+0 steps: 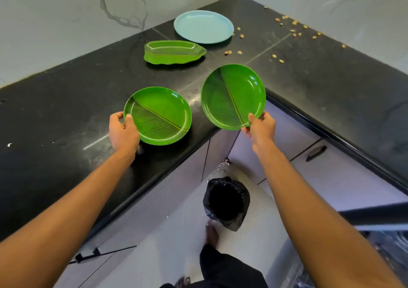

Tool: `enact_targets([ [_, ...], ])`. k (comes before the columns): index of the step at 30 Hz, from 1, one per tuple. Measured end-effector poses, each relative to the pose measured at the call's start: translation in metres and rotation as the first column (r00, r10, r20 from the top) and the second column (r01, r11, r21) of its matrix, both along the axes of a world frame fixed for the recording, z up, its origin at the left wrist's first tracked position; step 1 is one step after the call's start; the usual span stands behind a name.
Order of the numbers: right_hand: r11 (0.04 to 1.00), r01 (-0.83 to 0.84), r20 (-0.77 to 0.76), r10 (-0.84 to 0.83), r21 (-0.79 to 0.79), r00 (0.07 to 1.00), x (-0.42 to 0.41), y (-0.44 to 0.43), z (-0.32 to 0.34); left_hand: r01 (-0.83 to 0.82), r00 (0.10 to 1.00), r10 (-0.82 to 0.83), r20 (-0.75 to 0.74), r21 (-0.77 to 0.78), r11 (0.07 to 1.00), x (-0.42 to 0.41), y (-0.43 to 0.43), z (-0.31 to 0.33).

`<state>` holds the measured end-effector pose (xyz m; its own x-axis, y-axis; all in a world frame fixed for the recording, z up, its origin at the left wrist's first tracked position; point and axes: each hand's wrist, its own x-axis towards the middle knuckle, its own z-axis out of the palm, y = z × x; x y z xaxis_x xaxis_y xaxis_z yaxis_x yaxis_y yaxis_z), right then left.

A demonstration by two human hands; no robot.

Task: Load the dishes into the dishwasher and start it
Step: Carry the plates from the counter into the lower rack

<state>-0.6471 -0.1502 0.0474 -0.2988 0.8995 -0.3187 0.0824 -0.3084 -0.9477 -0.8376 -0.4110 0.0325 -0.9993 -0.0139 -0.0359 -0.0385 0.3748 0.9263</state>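
The person's left hand (123, 131) is gripping the near rim of the left green plate (159, 115), thumb on top, at the front edge of the black bench (66, 111). The right hand (260, 126) is pinching the rim of the right green plate (231, 95), holding it tilted above the bench corner. Farther back, a leaf-shaped green dish (174, 52) and a light blue plate (203, 26) are lying on the bench, with scattered shells (295, 30) nearby. A black-lined bin (226, 201) is standing on the floor below.
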Motion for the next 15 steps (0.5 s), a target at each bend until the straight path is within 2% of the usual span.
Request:
enact_targets([
  [3,0.996,-0.059,-0.011,0.06,0.07,0.998,0.053,-0.016,0.004,0.094,0.995,-0.094,-0.036,0.009,0.996,0.02,-0.01,0.004],
  [8,0.964,-0.102,0.111,0.076,0.246,0.991,0.169,-0.054,-0.006,0.323,0.93,-0.325,-0.171,-0.038,0.945,0.069,-0.024,0.009],
  [12,0.943,-0.191,0.377,0.078,0.273,0.923,0.266,-0.08,-0.032,0.48,0.853,-0.492,-0.172,-0.11,0.871,0.112,-0.031,-0.002],
  [15,0.892,-0.359,0.642,0.107,0.274,0.759,0.318,-0.097,-0.048,0.604,0.777,-0.619,-0.117,-0.138,0.785,0.147,-0.029,-0.014],
])
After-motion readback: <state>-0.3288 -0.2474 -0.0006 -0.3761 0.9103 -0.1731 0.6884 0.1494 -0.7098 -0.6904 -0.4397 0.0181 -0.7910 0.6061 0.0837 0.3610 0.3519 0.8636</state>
